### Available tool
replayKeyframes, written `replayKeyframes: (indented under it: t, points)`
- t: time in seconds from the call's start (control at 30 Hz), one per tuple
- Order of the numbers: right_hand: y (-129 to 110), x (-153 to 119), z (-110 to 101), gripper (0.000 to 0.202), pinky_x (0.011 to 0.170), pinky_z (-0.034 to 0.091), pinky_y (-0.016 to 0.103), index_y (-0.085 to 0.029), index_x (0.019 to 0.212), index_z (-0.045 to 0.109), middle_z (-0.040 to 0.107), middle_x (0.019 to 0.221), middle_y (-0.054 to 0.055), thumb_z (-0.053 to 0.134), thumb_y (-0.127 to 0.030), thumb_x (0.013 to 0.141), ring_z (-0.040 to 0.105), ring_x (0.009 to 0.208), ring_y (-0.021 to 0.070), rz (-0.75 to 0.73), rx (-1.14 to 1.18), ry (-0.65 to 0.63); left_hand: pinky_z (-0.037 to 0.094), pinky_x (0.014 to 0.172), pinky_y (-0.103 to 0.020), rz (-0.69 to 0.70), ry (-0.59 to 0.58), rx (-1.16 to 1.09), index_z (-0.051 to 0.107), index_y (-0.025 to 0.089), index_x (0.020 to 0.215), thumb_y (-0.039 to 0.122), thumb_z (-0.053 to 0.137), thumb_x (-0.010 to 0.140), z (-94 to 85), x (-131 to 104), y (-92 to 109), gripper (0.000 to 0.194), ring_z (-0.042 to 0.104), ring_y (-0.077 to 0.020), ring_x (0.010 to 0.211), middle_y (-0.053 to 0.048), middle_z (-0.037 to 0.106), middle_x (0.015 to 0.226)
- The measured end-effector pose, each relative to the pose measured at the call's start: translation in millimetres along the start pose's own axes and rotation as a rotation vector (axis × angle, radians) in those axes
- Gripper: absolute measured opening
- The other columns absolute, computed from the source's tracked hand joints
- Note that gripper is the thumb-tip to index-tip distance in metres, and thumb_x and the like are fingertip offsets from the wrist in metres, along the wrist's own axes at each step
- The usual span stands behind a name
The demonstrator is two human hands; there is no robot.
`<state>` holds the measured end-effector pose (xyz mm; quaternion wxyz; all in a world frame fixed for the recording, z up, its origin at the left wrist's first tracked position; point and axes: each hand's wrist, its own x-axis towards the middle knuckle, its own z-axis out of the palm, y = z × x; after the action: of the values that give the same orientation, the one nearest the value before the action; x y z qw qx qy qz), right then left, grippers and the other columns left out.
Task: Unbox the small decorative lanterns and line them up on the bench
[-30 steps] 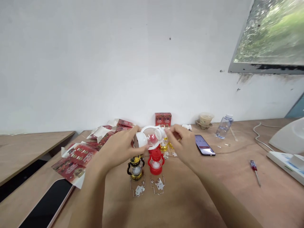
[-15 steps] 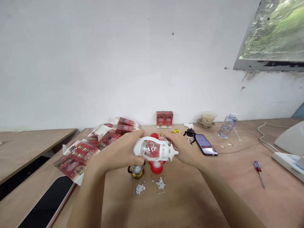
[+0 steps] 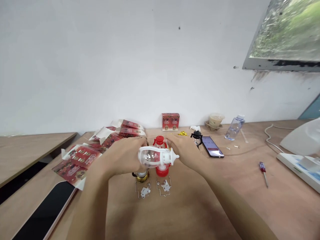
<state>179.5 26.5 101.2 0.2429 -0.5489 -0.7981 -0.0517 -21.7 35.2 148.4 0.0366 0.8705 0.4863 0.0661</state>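
A white lantern (image 3: 155, 157) with a clear globe lies sideways in the air between my hands, its pointed top to the right. My left hand (image 3: 128, 155) is closed around its base end. My right hand (image 3: 181, 148) is bent beside the lantern's top, its fingertips hidden behind it. Below and behind the white lantern stands a red lantern (image 3: 162, 171), partly covered. A gold and black lantern (image 3: 142, 176) is under my left hand. Two bent wire pieces (image 3: 163, 193) with small white parts (image 3: 145, 192) lie nearer on the table.
Flattened red boxes (image 3: 82, 156) and a dark phone (image 3: 47, 206) lie at left. Two red boxes (image 3: 170, 122) stand by the wall. Rightward are a black lantern (image 3: 197, 137), a lit phone (image 3: 212, 146), a cup (image 3: 215, 120), a bottle (image 3: 234, 128) and a screwdriver (image 3: 263, 173).
The white lantern has shifted slightly left, and more of the red lantern's top shows. My right hand's fingers have moved away from the white lantern's top. The whole view has shifted a little.
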Motion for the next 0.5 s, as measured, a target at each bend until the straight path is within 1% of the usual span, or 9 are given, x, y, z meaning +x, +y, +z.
replayKeyframes:
  t: [0.07, 0.13, 0.23, 0.3, 0.37, 0.43, 0.47, 0.5]
  points:
    - [-1, -1, 0, 0.022, 0.053, 0.019, 0.024, -0.018, 0.084, 0.056, 0.058, 0.068, 0.002, 0.036, -0.017, 0.092, 0.042, 0.055, 0.0122, 0.014, -0.007, 0.067, 0.035, 0.057, -0.029, -0.004, 0.014, 0.034, 0.054, 0.024, 0.075, 0.034, 0.057, 0.059, -2.5, -2, -8, 0.019, 0.059, -0.0239, 0.073, -0.003, 0.064, 0.083]
    - [-3, -2, 0, 0.024, 0.054, 0.021, 0.023, -0.019, 0.088, 0.057, 0.058, 0.070, 0.002, 0.033, -0.016, 0.093, 0.043, 0.056, 0.0119, -0.016, 0.023, 0.101, 0.037, 0.059, -0.030, -0.010, 0.050, 0.011, 0.055, 0.025, 0.079, 0.036, 0.057, 0.061, -4.9, -2, -16, 0.020, 0.059, -0.0240, 0.076, -0.002, 0.065, 0.087]
    - [-8, -3, -2, 0.025, 0.056, 0.024, 0.023, -0.019, 0.096, 0.057, 0.060, 0.077, 0.002, 0.033, -0.013, 0.092, 0.045, 0.060, 0.0118, -0.069, 0.079, 0.085, 0.039, 0.063, -0.029, -0.012, 0.078, -0.025, 0.056, 0.027, 0.089, 0.036, 0.058, 0.062, -10.3, -2, -21, 0.028, 0.059, -0.0236, 0.081, -0.001, 0.065, 0.095]
    - [-9, -4, -7, 0.023, 0.057, 0.025, 0.023, -0.019, 0.094, 0.057, 0.059, 0.077, 0.002, 0.034, -0.016, 0.093, 0.045, 0.062, 0.0120, -0.086, 0.087, 0.064, 0.039, 0.063, -0.029, -0.094, 0.130, -0.025, 0.054, 0.027, 0.095, 0.038, 0.057, 0.066, -15.5, -3, -19, 0.031, 0.058, -0.0235, 0.083, -0.001, 0.064, 0.098]
    - [-8, -5, -13, 0.023, 0.057, 0.025, 0.023, -0.019, 0.085, 0.057, 0.057, 0.072, 0.001, 0.037, -0.022, 0.094, 0.045, 0.061, 0.0120, -0.121, 0.105, -0.015, 0.037, 0.060, -0.028, -0.239, 0.191, -0.021, 0.051, 0.025, 0.096, 0.045, 0.054, 0.071, -20.8, -5, -17, 0.032, 0.057, -0.0229, 0.079, -0.002, 0.064, 0.093]
    - [-1, -7, -20, 0.026, 0.056, 0.025, 0.023, -0.019, 0.073, 0.056, 0.054, 0.065, -0.001, 0.040, -0.026, 0.094, 0.044, 0.059, 0.0113, -0.147, 0.137, -0.149, 0.036, 0.057, -0.027, -0.348, 0.216, -0.035, 0.047, 0.023, 0.094, 0.052, 0.051, 0.074, -23.6, -9, -20, 0.035, 0.056, -0.0223, 0.076, -0.003, 0.063, 0.088]
    - [3, -9, -23, 0.028, 0.055, 0.024, 0.023, -0.019, 0.067, 0.054, 0.053, 0.062, -0.002, 0.043, -0.026, 0.092, 0.043, 0.057, 0.0109, -0.144, 0.144, -0.220, 0.036, 0.057, -0.027, -0.374, 0.218, -0.045, 0.046, 0.022, 0.093, 0.054, 0.051, 0.074, -23.4, -11, -23, 0.037, 0.056, -0.0222, 0.074, -0.004, 0.063, 0.086]
    - [9, -11, -25, 0.029, 0.053, 0.024, 0.023, -0.019, 0.062, 0.052, 0.052, 0.059, -0.002, 0.047, -0.024, 0.090, 0.042, 0.055, 0.0106, -0.124, 0.142, -0.283, 0.036, 0.056, -0.027, -0.360, 0.217, -0.068, 0.045, 0.021, 0.092, 0.054, 0.053, 0.073, -22.0, -13, -28, 0.038, 0.056, -0.0222, 0.072, -0.004, 0.063, 0.083]
